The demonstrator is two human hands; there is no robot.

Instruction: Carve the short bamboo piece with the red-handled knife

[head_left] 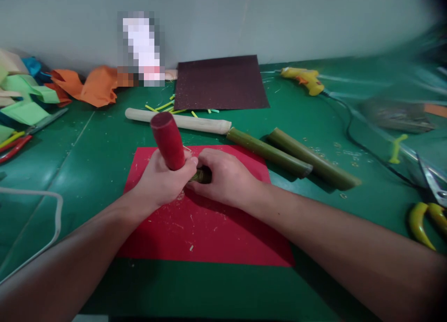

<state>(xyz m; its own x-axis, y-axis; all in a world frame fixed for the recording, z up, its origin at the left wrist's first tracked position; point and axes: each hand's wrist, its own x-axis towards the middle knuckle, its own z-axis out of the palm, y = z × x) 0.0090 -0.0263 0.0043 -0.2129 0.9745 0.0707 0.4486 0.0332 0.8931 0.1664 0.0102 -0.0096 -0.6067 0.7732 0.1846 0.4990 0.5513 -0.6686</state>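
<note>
My left hand (164, 177) is closed around a thick red handle (168, 142), which stands nearly upright with its flat round end on top. Whatever tool lies below that handle is hidden by the fingers. Close against it, my right hand (228, 175) is closed on a short green bamboo piece (201, 174), of which only a small part shows between the hands. Both hands are over a red sheet (223, 233) strewn with thin shavings and small scraps.
Beyond the sheet lie a pale wooden stick (202, 125) and two green bamboo lengths (268, 153). A dark sheet (221, 84) and a yellow glue gun (303, 79) are farther back. Yellow-handled scissors (419, 224) lie right; orange cloth (99, 86) and red-handled scissors (21, 149) lie left.
</note>
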